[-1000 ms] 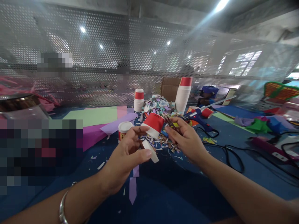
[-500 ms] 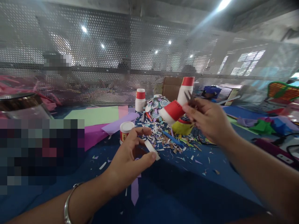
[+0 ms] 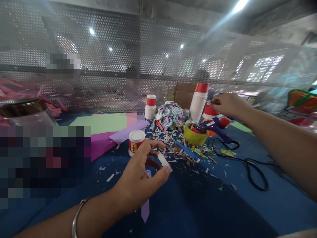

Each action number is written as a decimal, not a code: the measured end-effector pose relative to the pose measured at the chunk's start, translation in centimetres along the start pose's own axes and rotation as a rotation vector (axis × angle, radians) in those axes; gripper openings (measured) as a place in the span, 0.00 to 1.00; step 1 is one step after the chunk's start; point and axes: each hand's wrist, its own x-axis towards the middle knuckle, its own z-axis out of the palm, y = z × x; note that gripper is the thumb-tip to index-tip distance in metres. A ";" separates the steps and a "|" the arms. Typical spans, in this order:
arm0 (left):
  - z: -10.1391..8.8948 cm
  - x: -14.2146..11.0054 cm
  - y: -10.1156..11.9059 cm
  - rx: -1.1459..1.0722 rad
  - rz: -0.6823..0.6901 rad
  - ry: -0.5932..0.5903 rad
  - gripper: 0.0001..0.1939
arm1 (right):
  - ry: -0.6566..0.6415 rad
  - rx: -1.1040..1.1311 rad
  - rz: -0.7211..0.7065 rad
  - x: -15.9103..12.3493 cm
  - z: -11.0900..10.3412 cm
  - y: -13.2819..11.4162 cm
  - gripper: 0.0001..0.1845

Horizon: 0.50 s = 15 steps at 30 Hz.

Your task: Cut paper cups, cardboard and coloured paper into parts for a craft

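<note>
My left hand (image 3: 146, 173) hovers over the blue cloth, fingers curved. A white paper strip (image 3: 164, 160) spans from its fingertips to the thumb, apparently held between them. A small red-and-white paper cup (image 3: 136, 142) stands just behind that hand. My right hand (image 3: 226, 102) reaches out at the right, closed on a thin dark pointed tool that looks like tweezers (image 3: 213, 101). Directly below its fingers is another red-and-white cup (image 3: 211, 111); whether the fingers touch it I cannot tell. A blue glue gun (image 3: 214, 125) rests across a yellow roll (image 3: 195, 137).
Paper scraps and a blue stick (image 3: 187, 151) litter the middle. Behind are a pile of cut paper discs (image 3: 170, 114), a short cup stack (image 3: 150, 107) and a taller one (image 3: 198, 104). Coloured paper sheets (image 3: 101, 122) lie left. A black cord (image 3: 255, 180) loops at right.
My right hand has moved right and away with the red-and-white cup, which is now beside the glue gun. This uncovers the glue gun and cord. My left hand has barely shifted.
</note>
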 end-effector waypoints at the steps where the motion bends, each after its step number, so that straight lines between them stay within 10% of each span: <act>1: 0.0 0.0 0.0 -0.001 -0.005 -0.004 0.21 | -0.018 -0.007 0.001 0.1 0.2 0.2 0.09; 8: 0.2 0.2 -0.5 -0.089 0.002 0.003 0.21 | 0.042 0.053 0.054 -0.6 -0.6 -0.6 0.07; 15: 0.4 0.6 -0.8 -0.132 0.045 0.073 0.21 | 0.016 0.482 -0.124 -7.8 -2.2 -7.9 0.15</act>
